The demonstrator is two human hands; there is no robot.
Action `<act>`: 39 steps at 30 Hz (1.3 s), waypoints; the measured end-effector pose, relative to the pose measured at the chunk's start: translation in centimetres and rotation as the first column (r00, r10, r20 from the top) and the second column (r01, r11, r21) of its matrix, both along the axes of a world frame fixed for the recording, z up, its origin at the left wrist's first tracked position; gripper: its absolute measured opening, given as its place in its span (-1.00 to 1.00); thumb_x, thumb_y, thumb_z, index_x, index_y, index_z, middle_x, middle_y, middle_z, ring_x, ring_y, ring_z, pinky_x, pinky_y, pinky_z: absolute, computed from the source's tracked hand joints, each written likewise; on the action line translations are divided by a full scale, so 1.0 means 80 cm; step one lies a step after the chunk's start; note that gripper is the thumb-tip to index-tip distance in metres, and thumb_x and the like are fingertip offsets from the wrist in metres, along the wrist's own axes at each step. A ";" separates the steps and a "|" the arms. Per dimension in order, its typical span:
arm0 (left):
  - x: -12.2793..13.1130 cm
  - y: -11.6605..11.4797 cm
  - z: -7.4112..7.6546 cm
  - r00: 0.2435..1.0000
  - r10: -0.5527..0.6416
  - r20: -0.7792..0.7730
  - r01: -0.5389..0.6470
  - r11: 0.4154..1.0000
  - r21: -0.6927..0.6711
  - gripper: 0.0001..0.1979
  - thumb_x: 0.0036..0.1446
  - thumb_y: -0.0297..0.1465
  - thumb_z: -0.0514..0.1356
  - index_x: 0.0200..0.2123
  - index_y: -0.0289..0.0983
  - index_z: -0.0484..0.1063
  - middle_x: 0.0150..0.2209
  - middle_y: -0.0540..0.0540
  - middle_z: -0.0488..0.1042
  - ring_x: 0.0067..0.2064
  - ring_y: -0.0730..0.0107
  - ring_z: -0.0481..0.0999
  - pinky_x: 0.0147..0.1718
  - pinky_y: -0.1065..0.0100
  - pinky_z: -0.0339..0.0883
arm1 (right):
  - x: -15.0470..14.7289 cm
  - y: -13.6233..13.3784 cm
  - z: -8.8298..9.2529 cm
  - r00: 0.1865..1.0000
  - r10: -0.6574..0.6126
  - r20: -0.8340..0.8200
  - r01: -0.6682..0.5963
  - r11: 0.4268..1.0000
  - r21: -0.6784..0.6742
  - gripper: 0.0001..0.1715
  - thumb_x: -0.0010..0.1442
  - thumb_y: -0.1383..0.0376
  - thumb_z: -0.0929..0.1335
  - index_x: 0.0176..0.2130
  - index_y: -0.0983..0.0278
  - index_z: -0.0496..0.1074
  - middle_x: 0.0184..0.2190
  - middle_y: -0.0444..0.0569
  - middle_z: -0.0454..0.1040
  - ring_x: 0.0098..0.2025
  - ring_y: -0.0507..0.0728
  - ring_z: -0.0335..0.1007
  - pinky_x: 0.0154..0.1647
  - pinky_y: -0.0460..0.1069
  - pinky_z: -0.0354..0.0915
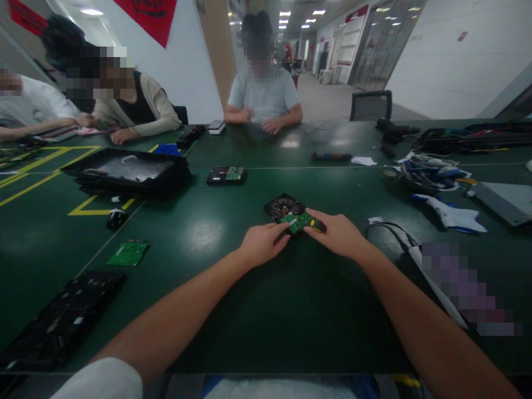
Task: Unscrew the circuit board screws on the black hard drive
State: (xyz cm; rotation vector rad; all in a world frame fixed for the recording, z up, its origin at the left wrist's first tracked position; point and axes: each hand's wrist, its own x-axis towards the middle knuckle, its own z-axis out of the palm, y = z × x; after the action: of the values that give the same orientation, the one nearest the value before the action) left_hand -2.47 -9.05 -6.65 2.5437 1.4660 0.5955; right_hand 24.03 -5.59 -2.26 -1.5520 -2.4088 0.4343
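Note:
A hard drive [286, 206] lies at the table's middle, underside up, its green circuit board [297, 223] facing me. My left hand [262, 244] is closed on its near left edge, thumb and fingers together at the board's corner. At the drive's right side, my right hand [334, 233] has its fingers closed around a short black-and-yellow handle [318, 225], which looks like a screwdriver's. The index finger and thumb of that hand reach the drive's edge. The handle's shaft, if there is one, cannot be made out.
Another hard drive [226, 175] sits farther back. To the left are a loose green circuit board [128, 252], a black panel [62, 318] and a black tray [128, 169]. On the right lie a white power strip [440, 291], gloves [451, 213] and a bowl [430, 174]. People sit opposite.

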 end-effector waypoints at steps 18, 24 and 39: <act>0.007 -0.006 0.008 0.984 0.034 -0.173 -0.034 0.999 0.000 -0.52 0.50 -0.15 0.06 0.32 -0.21 0.44 0.02 -0.21 0.69 -0.12 0.12 0.72 -0.25 0.23 0.52 | -0.009 -0.015 0.013 0.946 0.083 0.314 -0.044 0.991 -0.130 -0.05 0.44 -0.02 0.36 0.60 0.23 0.04 0.05 0.31 0.65 0.07 0.45 0.61 0.01 0.17 0.42; 0.012 -0.009 0.009 0.977 0.058 -0.203 -0.066 0.997 -0.031 -0.46 0.49 -0.12 0.05 0.38 -0.26 0.33 0.04 -0.25 0.70 -0.14 0.06 0.73 -0.27 0.20 0.51 | -0.005 -0.013 0.014 0.955 0.080 0.286 -0.042 0.989 -0.139 -0.04 0.41 -0.01 0.39 0.59 0.20 0.07 0.04 0.26 0.66 0.05 0.41 0.62 0.00 0.14 0.43; 0.015 -0.008 0.023 0.948 0.044 -0.316 -0.076 0.993 -0.089 -0.35 0.48 -0.06 0.04 0.45 -0.33 0.22 -0.09 -0.30 0.71 -0.21 -0.01 0.72 -0.35 0.21 0.45 | -0.007 -0.009 0.012 0.954 0.084 0.288 -0.047 0.990 -0.130 -0.10 0.46 0.01 0.35 0.59 0.23 0.09 0.16 0.31 0.60 0.13 0.46 0.59 0.09 0.21 0.43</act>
State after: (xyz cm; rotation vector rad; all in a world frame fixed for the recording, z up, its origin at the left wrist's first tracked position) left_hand -1.26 -9.68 -4.81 2.6122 1.6281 0.1192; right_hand 23.49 -6.27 -1.33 -1.6970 -2.7092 0.3949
